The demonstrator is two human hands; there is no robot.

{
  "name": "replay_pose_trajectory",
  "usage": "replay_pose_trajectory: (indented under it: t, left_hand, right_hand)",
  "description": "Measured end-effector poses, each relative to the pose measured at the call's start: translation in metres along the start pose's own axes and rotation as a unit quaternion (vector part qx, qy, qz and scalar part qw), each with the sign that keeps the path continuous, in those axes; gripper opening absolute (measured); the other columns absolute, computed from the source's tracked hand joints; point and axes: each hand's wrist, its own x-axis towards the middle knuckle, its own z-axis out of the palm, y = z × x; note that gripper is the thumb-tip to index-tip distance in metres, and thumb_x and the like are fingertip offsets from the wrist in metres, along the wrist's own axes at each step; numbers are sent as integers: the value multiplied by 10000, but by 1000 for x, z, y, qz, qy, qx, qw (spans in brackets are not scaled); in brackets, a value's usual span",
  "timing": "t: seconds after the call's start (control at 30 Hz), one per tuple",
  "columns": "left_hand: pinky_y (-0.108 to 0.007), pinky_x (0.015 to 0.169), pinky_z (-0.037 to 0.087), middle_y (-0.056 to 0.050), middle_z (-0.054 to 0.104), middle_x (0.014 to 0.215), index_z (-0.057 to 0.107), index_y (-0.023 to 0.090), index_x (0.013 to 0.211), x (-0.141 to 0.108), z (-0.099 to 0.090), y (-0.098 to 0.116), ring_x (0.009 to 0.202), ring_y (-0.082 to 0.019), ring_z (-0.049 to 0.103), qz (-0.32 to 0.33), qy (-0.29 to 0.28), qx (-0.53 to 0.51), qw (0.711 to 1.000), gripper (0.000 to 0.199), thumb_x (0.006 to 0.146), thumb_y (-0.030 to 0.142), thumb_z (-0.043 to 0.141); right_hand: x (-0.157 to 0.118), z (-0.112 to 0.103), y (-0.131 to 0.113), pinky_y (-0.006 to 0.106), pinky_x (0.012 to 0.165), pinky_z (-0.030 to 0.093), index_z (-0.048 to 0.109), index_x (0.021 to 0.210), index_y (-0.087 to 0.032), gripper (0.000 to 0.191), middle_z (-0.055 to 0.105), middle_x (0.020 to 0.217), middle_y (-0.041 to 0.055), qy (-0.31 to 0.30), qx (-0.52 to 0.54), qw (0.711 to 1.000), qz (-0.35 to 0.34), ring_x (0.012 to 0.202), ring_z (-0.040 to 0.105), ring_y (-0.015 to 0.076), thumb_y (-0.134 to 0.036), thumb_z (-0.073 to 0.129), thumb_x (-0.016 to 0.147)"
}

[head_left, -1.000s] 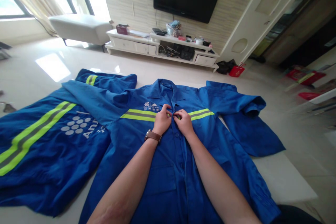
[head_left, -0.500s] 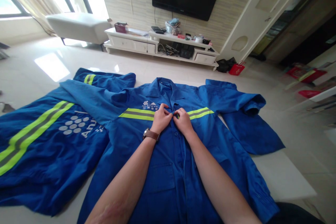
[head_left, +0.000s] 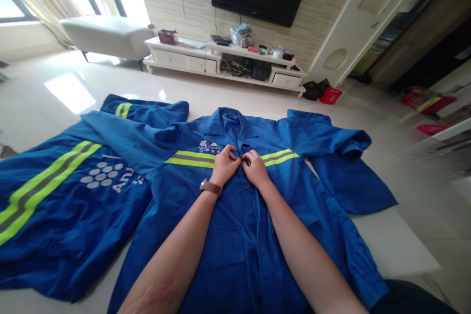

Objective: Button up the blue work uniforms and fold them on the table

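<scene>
Left hand and right hand are nearly closed, the blue jacket pinched at its front opening, apparently being fastened; precise fingertip alignment is called for

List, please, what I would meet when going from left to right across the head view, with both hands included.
Bench, maroon box, left hand, right hand, black bag, red bag.

The jacket lies before the cabinet; the bench stands left.
</scene>
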Motion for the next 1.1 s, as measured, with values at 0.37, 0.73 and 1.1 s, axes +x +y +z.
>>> replay_pose_trajectory:
  t: [0.37,0.73,1.1]
  left_hand:
    - [-250,676,466,34,684,668,625,224,933,-1,6,0,687,-166,669,-12,35,36,999,233,736,102,608]
    - [-252,676,459,34,695,666,610,232,887,1,3,-2,712,-182,688,-23,22,61,998,253,671,103,641]
    - [-239,618,395,35,649,611,617,218,773,0,5,-4,637,-153,636,-5,31,89,996,85,719,153,627]
  right_hand:
    - [-2,1,-5,313,850,479,622,854,-224,188,585,941,36,1,-34,999,-10,906,593,200,-76,515,809]
    - [-4,2,-9,320,866,492,664,884,-222,223,606,950,42,14,-28,1000,-1,919,612,207,-58,533,808]
    - [-5,1,-9,330,883,491,658,922,-198,216,612,985,59,9,-46,999,-5,954,603,219,-55,536,815]
